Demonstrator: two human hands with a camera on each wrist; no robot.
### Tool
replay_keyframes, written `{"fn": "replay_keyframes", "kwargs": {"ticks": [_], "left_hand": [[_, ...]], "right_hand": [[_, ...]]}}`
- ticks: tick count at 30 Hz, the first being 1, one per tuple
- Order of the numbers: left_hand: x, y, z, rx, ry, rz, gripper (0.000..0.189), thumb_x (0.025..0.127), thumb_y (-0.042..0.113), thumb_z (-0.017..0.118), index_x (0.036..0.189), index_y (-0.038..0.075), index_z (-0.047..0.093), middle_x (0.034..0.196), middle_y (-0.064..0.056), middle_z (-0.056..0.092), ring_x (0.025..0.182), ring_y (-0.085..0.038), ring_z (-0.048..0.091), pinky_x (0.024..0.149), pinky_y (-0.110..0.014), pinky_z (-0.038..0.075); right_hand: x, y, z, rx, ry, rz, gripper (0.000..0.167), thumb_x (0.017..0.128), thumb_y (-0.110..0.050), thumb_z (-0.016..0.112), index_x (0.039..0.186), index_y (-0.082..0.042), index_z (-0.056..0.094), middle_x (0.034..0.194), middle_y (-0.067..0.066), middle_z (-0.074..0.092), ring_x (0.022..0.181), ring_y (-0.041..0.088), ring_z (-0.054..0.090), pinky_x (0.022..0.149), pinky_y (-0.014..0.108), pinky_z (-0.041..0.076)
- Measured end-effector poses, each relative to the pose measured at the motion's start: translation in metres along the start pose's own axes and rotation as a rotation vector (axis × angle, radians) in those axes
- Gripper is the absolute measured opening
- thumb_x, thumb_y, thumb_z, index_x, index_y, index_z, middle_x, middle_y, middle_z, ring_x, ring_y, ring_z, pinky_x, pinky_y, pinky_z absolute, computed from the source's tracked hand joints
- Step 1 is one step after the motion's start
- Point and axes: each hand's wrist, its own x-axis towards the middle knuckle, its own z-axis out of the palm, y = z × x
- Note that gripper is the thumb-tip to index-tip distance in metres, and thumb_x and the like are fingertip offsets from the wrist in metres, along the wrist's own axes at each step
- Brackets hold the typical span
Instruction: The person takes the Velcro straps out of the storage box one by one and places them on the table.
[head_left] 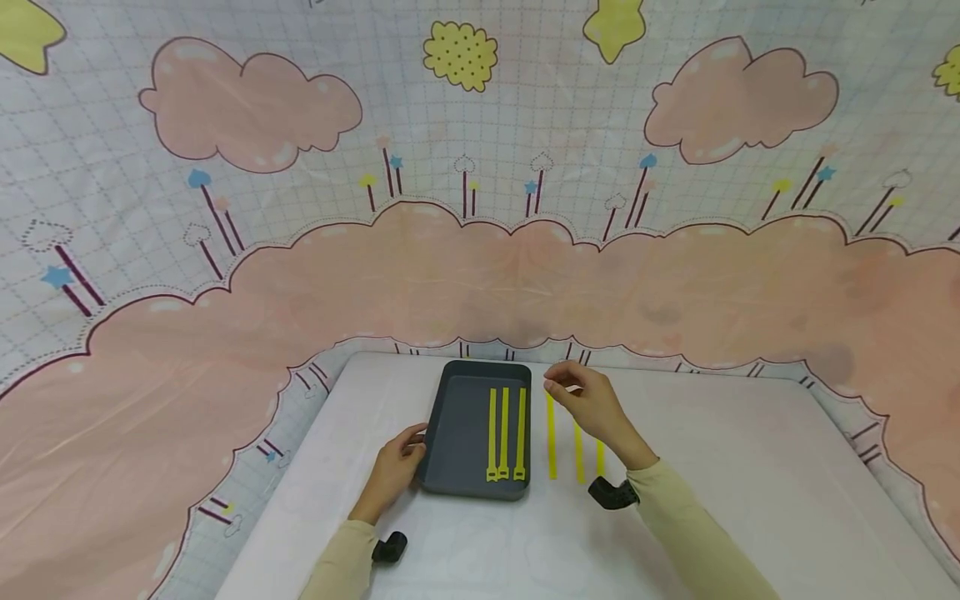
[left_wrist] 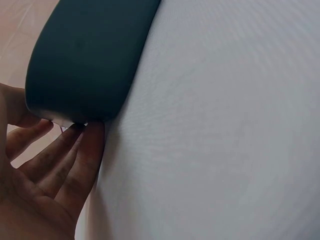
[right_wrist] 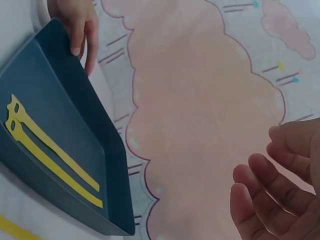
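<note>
A dark grey tray (head_left: 465, 433) lies on the table with three yellow cable ties (head_left: 505, 433) side by side along its right part, their slotted heads toward me. My left hand (head_left: 395, 467) rests its fingertips on the tray's left edge; in the left wrist view its fairly straight fingers (left_wrist: 82, 165) touch the outer wall. Right of the tray lie three more yellow cable ties (head_left: 552, 437), partly hidden by my right hand (head_left: 592, 404). That hand hovers over their far ends, fingers loosely bent, and nothing shows between them in the right wrist view.
The white table (head_left: 720, 467) extends to the right and in front of the tray. Behind and beside it hangs a patterned cloth (head_left: 517, 279) with clouds. Black wrist devices (head_left: 613, 493) sit at both sleeves.
</note>
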Motion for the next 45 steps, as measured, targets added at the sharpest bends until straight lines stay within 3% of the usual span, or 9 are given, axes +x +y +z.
{"fn": "replay_keyframes", "kwargs": {"ticks": [4,16,24,33,39,45], "left_hand": [[0.000,0.001,0.000,0.002,0.000,-0.009,0.038,0.096,0.005,0.057,0.134,0.004,0.059,0.119,-0.020,0.068,0.108,-0.034,0.067,0.091,-0.046,0.055],[-0.001,-0.002,0.000,-0.006,-0.005,-0.022,0.038,0.096,0.004,0.057,0.134,0.006,0.059,0.120,-0.018,0.068,0.109,-0.032,0.067,0.092,-0.044,0.055],[-0.001,0.002,0.000,-0.018,-0.013,-0.018,0.039,0.096,0.004,0.057,0.135,0.004,0.058,0.121,-0.020,0.068,0.110,-0.033,0.066,0.093,-0.045,0.054],[0.001,0.001,0.001,-0.008,-0.002,-0.030,0.038,0.096,0.005,0.057,0.135,0.005,0.058,0.120,-0.019,0.068,0.109,-0.032,0.067,0.093,-0.046,0.054],[0.003,-0.001,0.000,-0.003,-0.006,-0.031,0.039,0.097,0.006,0.057,0.135,0.007,0.058,0.121,-0.018,0.068,0.111,-0.032,0.066,0.094,-0.046,0.053],[0.002,-0.001,0.001,-0.003,-0.005,-0.032,0.039,0.096,0.005,0.057,0.135,0.006,0.058,0.121,-0.018,0.068,0.111,-0.032,0.067,0.094,-0.046,0.054]], "right_hand": [[0.001,-0.003,0.008,0.006,-0.010,-0.021,0.017,0.093,-0.017,0.067,0.106,-0.007,0.069,0.100,0.006,0.072,0.094,0.021,0.068,0.075,0.026,0.055],[0.004,-0.010,0.027,0.026,-0.061,-0.049,0.013,0.094,-0.019,0.066,0.105,-0.012,0.069,0.099,0.002,0.071,0.092,0.017,0.066,0.076,0.029,0.056],[0.005,-0.011,0.038,-0.028,-0.126,-0.101,0.012,0.094,-0.019,0.066,0.105,-0.013,0.068,0.094,-0.004,0.069,0.085,0.012,0.062,0.074,0.026,0.053],[0.008,-0.006,0.047,-0.066,-0.169,-0.116,0.012,0.094,-0.019,0.066,0.106,-0.015,0.068,0.096,-0.005,0.068,0.087,0.010,0.061,0.074,0.024,0.051],[0.009,0.002,0.056,-0.111,-0.214,-0.128,0.015,0.093,-0.017,0.068,0.107,-0.010,0.068,0.094,-0.005,0.066,0.083,0.010,0.057,0.071,0.023,0.048],[0.008,0.006,0.062,-0.175,-0.279,-0.143,0.015,0.093,-0.016,0.068,0.108,-0.015,0.066,0.101,-0.005,0.065,0.091,0.012,0.061,0.074,0.025,0.050]]}}
